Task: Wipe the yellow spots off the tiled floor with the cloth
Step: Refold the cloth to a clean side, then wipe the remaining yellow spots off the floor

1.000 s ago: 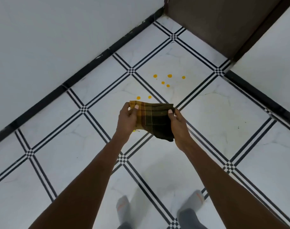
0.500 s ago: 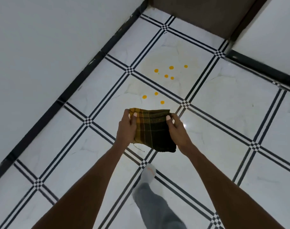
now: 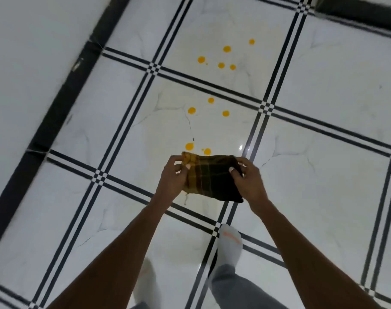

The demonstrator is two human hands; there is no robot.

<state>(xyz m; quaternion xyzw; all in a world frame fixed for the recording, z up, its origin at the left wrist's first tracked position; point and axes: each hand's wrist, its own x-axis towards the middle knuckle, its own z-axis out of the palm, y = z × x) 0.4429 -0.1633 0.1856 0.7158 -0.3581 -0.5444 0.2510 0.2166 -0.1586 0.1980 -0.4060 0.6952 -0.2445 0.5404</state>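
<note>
A folded dark checked cloth (image 3: 212,177) with yellow stripes hangs in the air in front of me. My left hand (image 3: 171,177) pinches its left edge and my right hand (image 3: 249,178) pinches its right edge. Several yellow spots dot the white tiled floor (image 3: 323,97) beyond the cloth. One cluster of spots (image 3: 225,56) lies on the far tile. Three spots (image 3: 210,107) sit mid-tile, and two spots (image 3: 198,148) lie just past the cloth's top edge.
A white wall with a black skirting strip (image 3: 56,108) runs along the left. Another dark skirting (image 3: 357,14) crosses the top right corner. My socked feet (image 3: 231,241) stand on the tiles below my arms.
The view has come closer to the spots and tilted down. More spots near the cloth now show. My right foot has stepped forward. Both hands still hold the cloth.
</note>
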